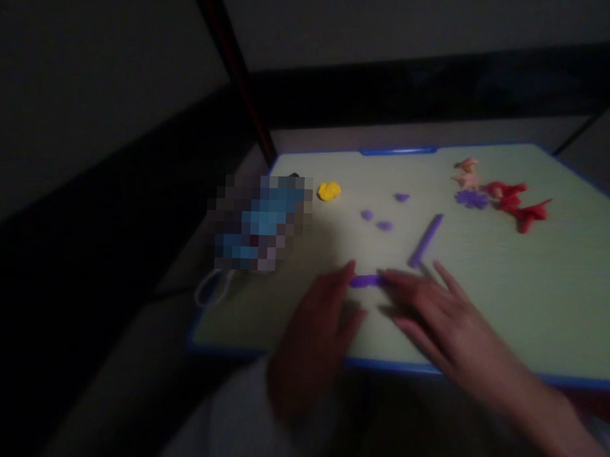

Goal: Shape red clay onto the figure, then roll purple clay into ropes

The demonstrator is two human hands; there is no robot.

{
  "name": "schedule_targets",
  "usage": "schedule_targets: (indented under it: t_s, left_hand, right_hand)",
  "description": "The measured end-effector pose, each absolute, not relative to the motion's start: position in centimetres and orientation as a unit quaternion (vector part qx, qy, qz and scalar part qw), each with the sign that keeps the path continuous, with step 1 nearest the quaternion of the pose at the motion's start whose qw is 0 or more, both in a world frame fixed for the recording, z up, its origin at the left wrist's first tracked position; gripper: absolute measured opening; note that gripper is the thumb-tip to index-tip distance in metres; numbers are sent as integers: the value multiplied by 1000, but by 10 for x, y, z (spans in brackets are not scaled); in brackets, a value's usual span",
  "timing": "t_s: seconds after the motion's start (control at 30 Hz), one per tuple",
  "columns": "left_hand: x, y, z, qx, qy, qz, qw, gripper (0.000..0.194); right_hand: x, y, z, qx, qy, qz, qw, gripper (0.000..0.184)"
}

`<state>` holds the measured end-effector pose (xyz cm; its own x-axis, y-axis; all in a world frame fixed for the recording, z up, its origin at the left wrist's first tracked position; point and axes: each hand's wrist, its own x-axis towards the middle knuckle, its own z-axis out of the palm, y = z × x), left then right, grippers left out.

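A short roll of purple modelling clay point(367, 281) lies on the table near its front edge. Its right end is under the fingertips of my right hand point(446, 320), which are stretched out, with the thumb held apart. At the roll's left end are the fingertips of my left hand point(317, 329), its thumb and fingers spread. Neither hand grips the clay. Just beyond my right hand, a longer purple clay stick point(427, 241) lies slantwise. Small purple clay pieces point(384, 226) sit farther back.
A yellow clay lump point(329, 191) is at the back left, beside a blurred-out blue object point(265, 217) with a white loop. Along the back right are peach clay shapes point(467, 175), a purple clay flower-like shape point(471, 199) and red clay shapes point(530, 215). Blue edging point(390, 366) rims the table.
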<state>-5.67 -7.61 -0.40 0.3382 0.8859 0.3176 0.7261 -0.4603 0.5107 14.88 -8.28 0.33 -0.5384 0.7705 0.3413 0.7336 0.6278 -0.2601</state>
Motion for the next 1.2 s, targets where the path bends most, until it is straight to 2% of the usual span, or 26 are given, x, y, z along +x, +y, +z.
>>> schedule_targets:
  t_s: [0.13, 0.27, 0.57, 0.97, 1.2]
  left_hand:
    - [-51, -48, 2, 778, 528, 265, 212, 18]
    - [-49, -38, 3, 772, 528, 268, 230, 7]
    - [-45, -41, 7, 754, 501, 292, 309, 12]
    - [-46, -39, 4, 797, 451, 287, 281, 15]
    - [-48, -39, 2, 771, 445, 323, 322, 10]
  right_hand:
    - [150, -69, 8, -496, -833, 31, 244, 22]
    - [144, -58, 5, -521, -820, 31, 235, 21]
    - [138, -54, 3, -475, -818, 186, 266, 10]
    - [135, -52, 5, -446, -849, 147, 242, 20]
    - [137, -53, 11, -435, -829, 218, 275, 16]
